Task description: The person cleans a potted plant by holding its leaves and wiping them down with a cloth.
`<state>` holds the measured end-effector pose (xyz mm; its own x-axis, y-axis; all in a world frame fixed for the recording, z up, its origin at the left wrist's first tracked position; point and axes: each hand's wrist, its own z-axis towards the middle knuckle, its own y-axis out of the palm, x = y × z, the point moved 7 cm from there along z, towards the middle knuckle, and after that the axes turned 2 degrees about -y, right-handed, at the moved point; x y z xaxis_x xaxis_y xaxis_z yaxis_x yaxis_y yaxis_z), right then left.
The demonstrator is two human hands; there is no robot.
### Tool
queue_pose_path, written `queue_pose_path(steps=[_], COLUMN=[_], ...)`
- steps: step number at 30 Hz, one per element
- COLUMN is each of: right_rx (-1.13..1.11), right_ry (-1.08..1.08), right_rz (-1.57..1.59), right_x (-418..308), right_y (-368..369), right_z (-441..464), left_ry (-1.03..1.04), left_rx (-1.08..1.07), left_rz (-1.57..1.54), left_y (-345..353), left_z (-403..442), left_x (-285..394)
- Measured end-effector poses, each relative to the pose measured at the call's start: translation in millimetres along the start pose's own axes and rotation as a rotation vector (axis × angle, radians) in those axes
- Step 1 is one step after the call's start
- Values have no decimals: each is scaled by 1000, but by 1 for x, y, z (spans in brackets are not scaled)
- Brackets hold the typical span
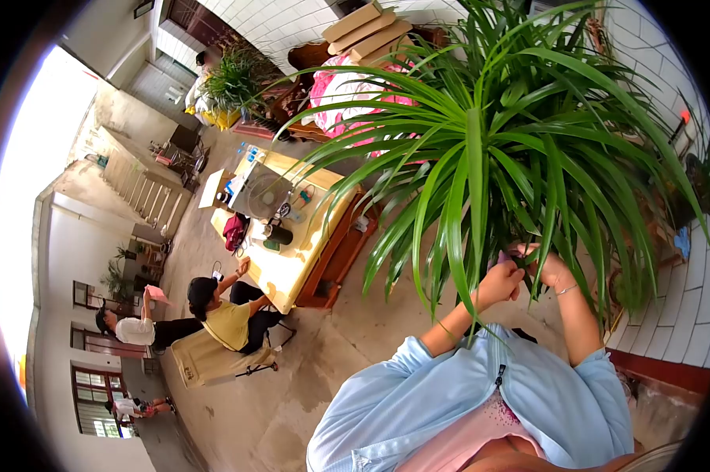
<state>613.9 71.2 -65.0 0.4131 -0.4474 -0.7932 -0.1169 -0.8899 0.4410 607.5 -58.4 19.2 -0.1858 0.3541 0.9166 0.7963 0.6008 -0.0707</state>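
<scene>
A large plant point(481, 149) with long, narrow green leaves fills the upper right of the view. Below its middle, my left hand point(499, 285) is closed among the hanging leaves, fingers curled, beside a small purple thing point(503, 257). What it grips is too small to make out. Close on its right is my right hand point(550, 269), with a thin bracelet at the wrist. Its fingers reach in under the leaves and are partly hidden. The base of the plant is hidden by leaves.
A wooden table point(298, 271) with a fan and bottles stands left of the plant. A seated person point(227, 321) in yellow is beside it, with other people farther back. A tiled wall point(669, 315) runs along the right.
</scene>
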Motion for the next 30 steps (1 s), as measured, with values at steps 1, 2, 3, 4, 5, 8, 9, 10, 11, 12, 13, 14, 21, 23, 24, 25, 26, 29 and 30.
queue_pose_path(steps=[1, 2, 3, 4, 5, 8, 9, 10, 11, 12, 13, 14, 21, 23, 24, 25, 26, 29, 30], right_rx=[23, 32, 13, -5, 1, -46, -54, -62, -73, -78, -75, -52, 62, -105, -121, -135, -117, -32, 98], right_ry=[-25, -28, -31, -32, -34, -40, -63, -83, -103, -92, -90, -95, -199, -159, -240, -319, -321, -159, -191], right_rz=[48, 54, 81, 108, 112, 230, 253, 277, 302, 338, 343, 355, 294, 153, 85, 15, 26, -172, -103], right_x=[-1, -6, -12, -14, -11, -8, -7, -8, -8, -9, -7, -6, 5, -9, -1, 5, 8, 38, 59], right_y=[7, 14, 23, 28, 29, 33, 35, 39, 46, 49, 52, 54, 57, 70, 65, 61, 53, 18, -9], right_z=[-10, -20, -33, -44, -48, -64, -67, -73, -76, -83, -86, -90, -119, -143, -148, -156, -164, -206, -206], left_ry=[-2, 0, 2, 6, 4, 25, 24, 13, 2, 21, 15, -5, 30, 45, -12, -68, -78, -62, 6], left_rx=[-10, -6, -2, -16, -24, -17, -22, -8, 8, 27, 24, 14, 98, 9, -46, -100, -118, -174, -124], left_rz=[3, -26, -55, -51, -48, -57, -55, -52, -48, -23, -23, -36, -89, -147, -134, -120, -114, -113, -127], left_y=[1, 0, 0, 2, 2, 7, 9, 11, 12, 13, 14, 15, 17, 28, 34, 44, 50, 80, 80], left_z=[-1, -2, -4, -4, -6, -16, -17, -20, -24, -27, -30, -34, -55, -67, -75, -80, -81, -89, -83], left_x=[0, -1, -1, -3, -7, -5, -5, -3, -1, 1, 3, 3, 4, 14, 15, 9, 6, 11, 15])
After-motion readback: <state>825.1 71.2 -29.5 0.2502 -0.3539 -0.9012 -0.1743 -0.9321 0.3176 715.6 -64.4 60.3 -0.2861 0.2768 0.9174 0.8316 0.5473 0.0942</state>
